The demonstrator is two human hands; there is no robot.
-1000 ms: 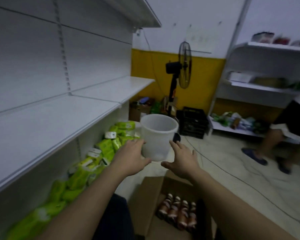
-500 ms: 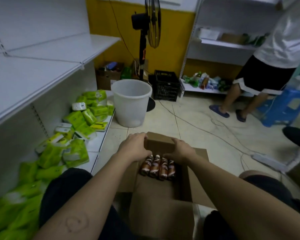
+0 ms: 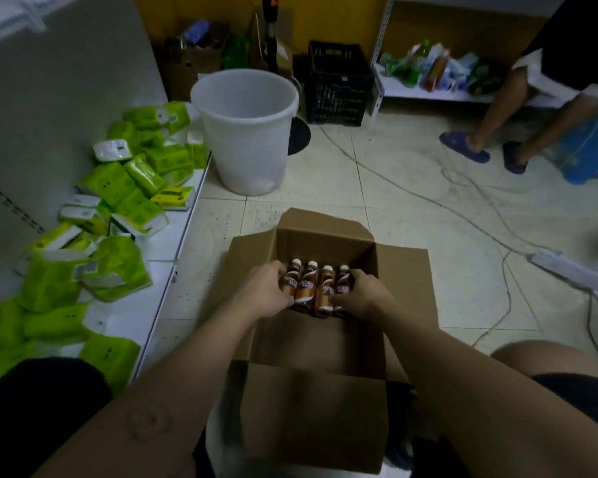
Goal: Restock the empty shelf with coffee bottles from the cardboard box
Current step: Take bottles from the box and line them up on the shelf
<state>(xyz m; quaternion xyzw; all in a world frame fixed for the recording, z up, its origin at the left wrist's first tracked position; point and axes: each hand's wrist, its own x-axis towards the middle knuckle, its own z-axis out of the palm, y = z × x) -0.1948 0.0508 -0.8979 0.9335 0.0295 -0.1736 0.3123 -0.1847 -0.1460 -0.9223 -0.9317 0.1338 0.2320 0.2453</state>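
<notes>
Both hands [image 3: 268, 294] flank 4 Nescafé-labelled bottles [image 3: 313, 289] in box [image 3: 325, 232].

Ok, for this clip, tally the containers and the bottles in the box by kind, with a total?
Coffee bottles in the open cardboard box, between the left hand and right hand: 4
Cardboard box in front: 1
White bucket: 1
Black crate: 1
Total: 7

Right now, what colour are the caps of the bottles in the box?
White caps on the coffee bottles, clearest in the head view.
</notes>
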